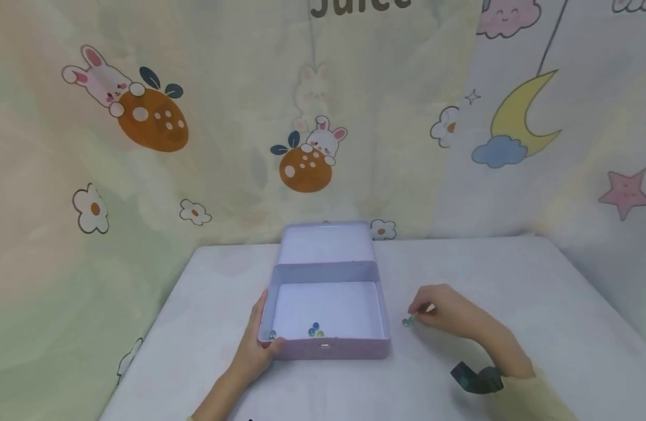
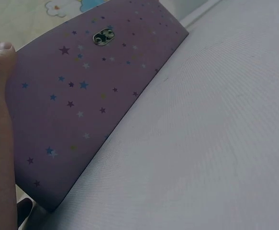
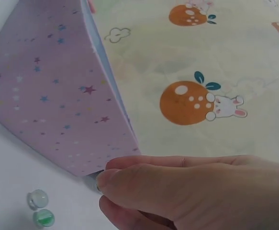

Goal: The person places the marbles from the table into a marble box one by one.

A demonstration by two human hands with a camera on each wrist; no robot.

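Head view alone takes in the whole scene: a lilac tin box (image 1: 325,316) standing open on the white counter (image 1: 512,280), its hinged lid leaning back towards the cartoon-printed backdrop (image 1: 196,117), and a few small glass marbles (image 1: 315,331) lying on its pale inner floor near the front wall. Only the wrist views show the box's outside, a matt purple skin scattered with tiny coloured stars, and the left wrist view adds a small metal clasp (image 2: 103,37) on the front wall. The right wrist view shows two round, clear marbles (image 3: 40,208), one with a green core, lying touching on the counter just outside the box's right front corner. The left hand (image 1: 257,351) rests against the box's front left corner, thumb laid on the wall. The right hand (image 1: 449,316) hovers beside the two marbles, fingers loosely curled and drawn together, tips just beside them; whether they touch cannot be told.
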